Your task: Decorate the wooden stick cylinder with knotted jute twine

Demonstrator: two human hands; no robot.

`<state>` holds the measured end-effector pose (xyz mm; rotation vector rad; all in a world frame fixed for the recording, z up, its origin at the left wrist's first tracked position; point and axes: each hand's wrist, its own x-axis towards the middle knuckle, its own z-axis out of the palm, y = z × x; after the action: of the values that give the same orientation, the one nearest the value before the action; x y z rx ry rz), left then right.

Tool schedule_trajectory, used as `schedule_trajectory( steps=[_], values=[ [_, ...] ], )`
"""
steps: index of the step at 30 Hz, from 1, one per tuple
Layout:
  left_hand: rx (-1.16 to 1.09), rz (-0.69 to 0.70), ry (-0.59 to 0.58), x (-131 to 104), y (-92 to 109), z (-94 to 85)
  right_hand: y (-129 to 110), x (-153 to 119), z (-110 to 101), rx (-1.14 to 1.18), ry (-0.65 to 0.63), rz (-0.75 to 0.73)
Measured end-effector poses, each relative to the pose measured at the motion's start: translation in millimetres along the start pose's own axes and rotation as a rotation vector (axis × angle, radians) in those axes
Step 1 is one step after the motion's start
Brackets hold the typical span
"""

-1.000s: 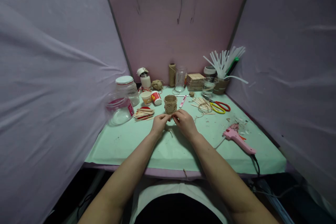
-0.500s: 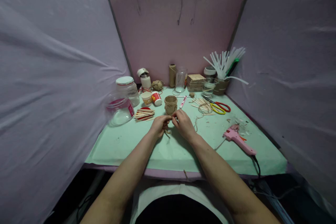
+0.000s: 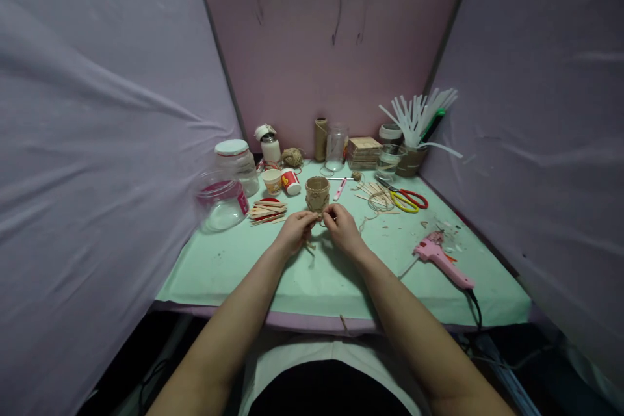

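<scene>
In the middle of the table stands a small twine-covered cup [image 3: 318, 194], upright, with raised trim around it. Just in front of it my left hand [image 3: 296, 233] pinches a piece of twine [image 3: 311, 247], whose loose end hangs below the fingers. My right hand [image 3: 342, 227] is close beside it, thumb and fingertips closed on the same twine. The fingers partly hide the piece between them. A thin strand [image 3: 363, 224] lies to the right of my right hand and runs toward a loose coil [image 3: 381, 200].
A pink glue gun [image 3: 443, 261] lies at right, near red-and-yellow scissors [image 3: 409, 199]. Craft sticks [image 3: 268, 210] and a clear plastic jar [image 3: 221, 205] are at left. Paper cups [image 3: 291, 182], a twine ball [image 3: 292, 157], a glass jar [image 3: 336, 148] and glue sticks [image 3: 414, 118] stand behind.
My right fingertips have lifted slightly and moved a little apart from the left ones, with a small loop of twine now showing between them. The cup stays in place.
</scene>
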<state>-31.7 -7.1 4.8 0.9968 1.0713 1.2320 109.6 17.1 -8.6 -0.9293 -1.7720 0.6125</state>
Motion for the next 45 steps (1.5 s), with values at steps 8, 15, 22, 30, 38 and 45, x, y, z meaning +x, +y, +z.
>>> schedule_trajectory(
  steps=[8,15,22,30,38,45],
  values=[
    [0.491,0.353,0.136,0,-3,1.2,1,2,-9,-0.184,-0.165,-0.158],
    [0.568,0.369,0.136,0,-5,0.5,-2,3,-14,-0.252,-0.195,-0.201],
    [0.405,0.177,0.117,2,-8,-0.6,-3,1,-10,-0.305,-0.180,-0.199],
    [0.405,0.345,0.096,0,-5,3.9,-1,0,-8,-0.286,-0.159,-0.180],
    [0.524,0.393,0.124,0,-6,0.1,-1,0,-8,-0.223,-0.147,-0.147],
    [0.537,0.370,0.107,0,-6,0.4,0,-1,-7,-0.198,-0.144,-0.114]
  ],
)
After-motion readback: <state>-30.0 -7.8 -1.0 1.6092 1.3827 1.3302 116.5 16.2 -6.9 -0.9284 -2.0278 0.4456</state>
